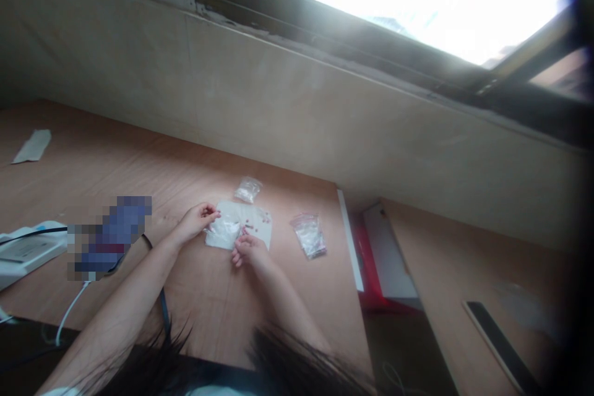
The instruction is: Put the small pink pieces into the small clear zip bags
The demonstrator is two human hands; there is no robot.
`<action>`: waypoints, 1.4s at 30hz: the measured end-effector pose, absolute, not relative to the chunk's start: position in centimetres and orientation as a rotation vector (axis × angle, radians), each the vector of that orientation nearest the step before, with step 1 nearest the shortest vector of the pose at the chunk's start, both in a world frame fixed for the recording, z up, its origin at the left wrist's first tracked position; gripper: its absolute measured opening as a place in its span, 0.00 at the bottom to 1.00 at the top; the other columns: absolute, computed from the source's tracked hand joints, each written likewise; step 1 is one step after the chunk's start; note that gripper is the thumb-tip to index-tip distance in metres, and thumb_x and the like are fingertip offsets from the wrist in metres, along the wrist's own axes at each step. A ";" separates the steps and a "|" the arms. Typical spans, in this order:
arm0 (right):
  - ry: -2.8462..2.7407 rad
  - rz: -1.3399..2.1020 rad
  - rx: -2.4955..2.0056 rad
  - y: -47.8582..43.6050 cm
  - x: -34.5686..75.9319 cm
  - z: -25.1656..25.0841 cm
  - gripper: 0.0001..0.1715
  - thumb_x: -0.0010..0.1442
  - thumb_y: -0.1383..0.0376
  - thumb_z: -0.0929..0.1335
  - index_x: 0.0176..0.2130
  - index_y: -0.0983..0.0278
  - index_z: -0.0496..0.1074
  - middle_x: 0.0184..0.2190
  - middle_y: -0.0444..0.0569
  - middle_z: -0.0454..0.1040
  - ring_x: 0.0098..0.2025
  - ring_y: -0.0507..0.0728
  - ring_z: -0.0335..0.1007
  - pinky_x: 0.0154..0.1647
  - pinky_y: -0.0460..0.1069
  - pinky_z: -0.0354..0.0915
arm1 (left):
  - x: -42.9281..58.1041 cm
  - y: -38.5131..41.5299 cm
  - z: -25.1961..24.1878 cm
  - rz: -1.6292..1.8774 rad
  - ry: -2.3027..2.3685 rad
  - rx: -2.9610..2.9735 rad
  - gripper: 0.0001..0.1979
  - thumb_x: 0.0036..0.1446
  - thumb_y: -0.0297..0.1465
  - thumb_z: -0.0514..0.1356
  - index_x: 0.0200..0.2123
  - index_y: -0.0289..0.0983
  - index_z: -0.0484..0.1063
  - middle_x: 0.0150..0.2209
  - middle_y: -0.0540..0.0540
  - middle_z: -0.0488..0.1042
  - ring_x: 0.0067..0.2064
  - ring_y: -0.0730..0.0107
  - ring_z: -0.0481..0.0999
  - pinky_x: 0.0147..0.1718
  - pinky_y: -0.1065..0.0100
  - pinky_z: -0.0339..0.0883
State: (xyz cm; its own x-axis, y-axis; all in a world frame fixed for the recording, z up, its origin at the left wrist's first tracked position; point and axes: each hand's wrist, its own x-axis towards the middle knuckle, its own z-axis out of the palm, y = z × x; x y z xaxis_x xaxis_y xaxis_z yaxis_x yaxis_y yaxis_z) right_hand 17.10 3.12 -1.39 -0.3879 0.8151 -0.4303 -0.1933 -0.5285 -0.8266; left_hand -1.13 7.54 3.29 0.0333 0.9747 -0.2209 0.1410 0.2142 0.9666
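Observation:
A white sheet (262,236) lies on the wooden desk in front of me, with several tiny reddish pieces (248,226) scattered over its right half. Over its left half is a small clear plastic bag (224,230). My left hand (200,221) is closed in a pinch at the bag's upper left edge. My right hand (249,250) has its fingers curled together at the bag's right edge. What is inside the bag is too small to tell. Just beyond the sheet sits another clear bag (248,190). To the right lies a zip bag (309,237) with pinkish edges.
At the left are a blurred-out dark blue object (114,235), a white box-like item (34,253) and cables. A paper strip (32,146) lies far left. Beyond the desk's right edge are a red item (371,272) and a second surface bearing a dark flat object (503,346).

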 end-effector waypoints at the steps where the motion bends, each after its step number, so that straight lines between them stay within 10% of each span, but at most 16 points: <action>1: -0.916 1.971 -1.152 3.1 17.1 -1.4 0.14 0.43 0.61 0.68 0.27 0.68 0.62 0.18 0.45 0.69 0.17 0.50 0.65 0.17 0.44 0.61 | -1.1 7.5 3.3 0.942 1.373 1.164 0.15 0.37 0.39 0.59 0.24 0.33 0.65 0.22 0.52 0.66 0.22 0.76 0.64 0.18 0.75 0.58; 42: -0.902 1.969 -1.119 3.0 17.2 -1.7 0.16 0.44 0.59 0.68 0.28 0.68 0.62 0.19 0.46 0.69 0.18 0.50 0.65 0.17 0.44 0.61 | -0.2 7.5 3.8 0.952 1.383 1.193 0.15 0.39 0.42 0.58 0.20 0.35 0.63 0.18 0.54 0.63 0.20 0.76 0.63 0.20 0.73 0.59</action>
